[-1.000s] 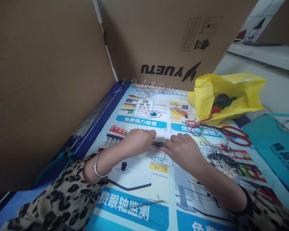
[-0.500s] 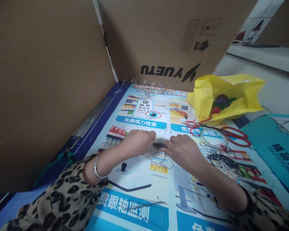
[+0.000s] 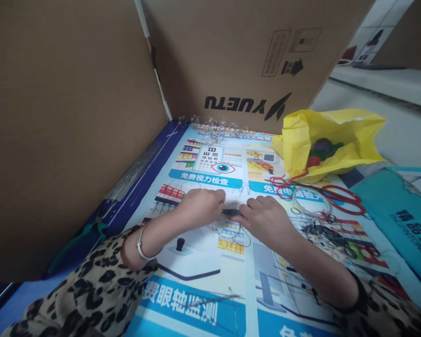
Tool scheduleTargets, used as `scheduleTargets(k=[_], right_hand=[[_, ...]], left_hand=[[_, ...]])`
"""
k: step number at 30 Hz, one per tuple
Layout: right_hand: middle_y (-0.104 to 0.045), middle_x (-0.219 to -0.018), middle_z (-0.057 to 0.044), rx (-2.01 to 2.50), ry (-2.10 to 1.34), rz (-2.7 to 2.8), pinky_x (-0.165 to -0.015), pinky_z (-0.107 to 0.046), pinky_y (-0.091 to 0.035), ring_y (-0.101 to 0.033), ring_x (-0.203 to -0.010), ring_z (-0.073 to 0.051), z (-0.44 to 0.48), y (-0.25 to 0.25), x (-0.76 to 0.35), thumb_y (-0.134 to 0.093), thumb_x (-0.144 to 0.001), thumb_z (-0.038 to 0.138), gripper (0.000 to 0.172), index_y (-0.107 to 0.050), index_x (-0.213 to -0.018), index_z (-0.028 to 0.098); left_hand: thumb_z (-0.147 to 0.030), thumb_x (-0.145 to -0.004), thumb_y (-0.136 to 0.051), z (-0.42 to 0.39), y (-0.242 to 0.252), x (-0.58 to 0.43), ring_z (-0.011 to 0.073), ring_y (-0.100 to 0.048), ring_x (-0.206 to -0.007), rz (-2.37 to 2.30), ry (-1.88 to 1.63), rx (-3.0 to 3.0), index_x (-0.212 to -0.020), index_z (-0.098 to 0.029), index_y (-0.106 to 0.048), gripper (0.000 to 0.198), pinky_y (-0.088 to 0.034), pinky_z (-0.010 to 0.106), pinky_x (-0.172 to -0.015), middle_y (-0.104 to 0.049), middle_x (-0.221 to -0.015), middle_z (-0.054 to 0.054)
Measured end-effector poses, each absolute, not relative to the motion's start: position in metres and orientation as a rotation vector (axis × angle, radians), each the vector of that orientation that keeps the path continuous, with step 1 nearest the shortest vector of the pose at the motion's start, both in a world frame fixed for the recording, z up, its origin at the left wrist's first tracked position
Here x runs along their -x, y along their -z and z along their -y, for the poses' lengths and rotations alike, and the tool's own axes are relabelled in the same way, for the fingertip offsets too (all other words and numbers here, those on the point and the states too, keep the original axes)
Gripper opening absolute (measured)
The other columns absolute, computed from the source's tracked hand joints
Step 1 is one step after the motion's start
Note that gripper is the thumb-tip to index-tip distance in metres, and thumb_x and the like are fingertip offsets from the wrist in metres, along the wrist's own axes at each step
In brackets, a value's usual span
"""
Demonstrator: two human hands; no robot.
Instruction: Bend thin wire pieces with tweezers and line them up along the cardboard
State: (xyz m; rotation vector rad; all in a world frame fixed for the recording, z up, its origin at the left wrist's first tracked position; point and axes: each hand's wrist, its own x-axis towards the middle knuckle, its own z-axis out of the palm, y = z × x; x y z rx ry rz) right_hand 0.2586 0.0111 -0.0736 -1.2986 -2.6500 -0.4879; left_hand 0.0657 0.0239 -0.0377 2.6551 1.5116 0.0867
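Note:
Close together over the printed poster, my left hand and my right hand are both closed with fingers bent. A short dark strand, like a bundle of black cord or wire, stretches between them, each hand pinching an end. Its exact kind is too small to make out. Just below my fingers, thin wire loops hang or lie over the poster; whether they join the strand I cannot tell. My fingertips are mostly hidden behind the hands.
Cardboard walls stand left and behind. Teal-handled pliers and a bundle of straight wires lie left. On the right are a yellow bag, red-handled scissors, a wire coil, black tangled pieces and a teal case.
Both hands stay in nearly the same place, my left shifting only slightly left. The dark strand remains between them.

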Motion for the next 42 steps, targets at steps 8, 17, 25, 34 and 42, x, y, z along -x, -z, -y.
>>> scheduleTargets(k=[8, 17, 25, 34, 42], right_hand=[[-0.058, -0.064, -0.003, 1.277, 0.488, 2.657, -0.061, -0.032, -0.016, -0.048, -0.067, -0.018, -0.0108, 0.074, -0.2593, -0.045, -0.085, 0.044, 0.031, -0.059, -0.071, 0.021], [-0.058, -0.064, -0.002, 1.262, 0.461, 2.66, -0.061, -0.031, -0.017, -0.048, -0.067, -0.018, -0.0141, 0.0778, -0.2595, -0.045, -0.085, 0.044, 0.031, -0.059, -0.072, 0.021], [-0.057, -0.062, -0.003, 1.228, 0.458, 2.669, -0.06, -0.03, -0.017, -0.048, -0.064, -0.016, -0.017, 0.0782, -0.2585, -0.044, -0.086, 0.042, 0.031, -0.06, -0.072, 0.019], [-0.059, -0.064, -0.003, 1.254, 0.447, 2.685, -0.058, -0.031, -0.018, -0.049, -0.063, -0.015, -0.0179, 0.0811, -0.2585, -0.043, -0.087, 0.042, 0.032, -0.062, -0.079, 0.019], [-0.058, -0.066, -0.004, 1.296, 0.464, 2.671, -0.06, -0.03, -0.019, -0.05, -0.066, -0.017, -0.0154, 0.0759, -0.2584, -0.044, -0.085, 0.044, 0.032, -0.06, -0.074, 0.019]], left_hand=[[-0.025, -0.084, -0.035, -0.0242, 0.0374, -0.0663, 0.0161, -0.056, -0.059, -1.518, -0.068, -2.658, -0.083, -0.018, -0.055, 0.022, -0.031, 0.024, -0.051, -0.063, -0.069, 0.004], [-0.026, -0.086, -0.032, -0.0254, 0.0429, -0.0652, 0.0172, -0.057, -0.059, -1.471, -0.055, -2.723, -0.088, -0.017, -0.053, 0.023, -0.032, 0.025, -0.051, -0.063, -0.07, 0.004], [-0.023, -0.086, -0.032, -0.025, 0.0429, -0.0653, 0.0154, -0.056, -0.056, -1.453, -0.053, -2.749, -0.09, -0.015, -0.053, 0.023, -0.032, 0.024, -0.05, -0.062, -0.068, 0.005], [-0.022, -0.086, -0.031, -0.0253, 0.0453, -0.0644, 0.0163, -0.056, -0.056, -1.43, -0.069, -2.757, -0.089, -0.016, -0.053, 0.023, -0.034, 0.025, -0.052, -0.062, -0.068, 0.005], [-0.025, -0.087, -0.032, -0.0269, 0.0448, -0.0645, 0.0164, -0.057, -0.059, -1.471, -0.083, -2.722, -0.089, -0.017, -0.053, 0.023, -0.036, 0.025, -0.054, -0.063, -0.072, 0.005]])
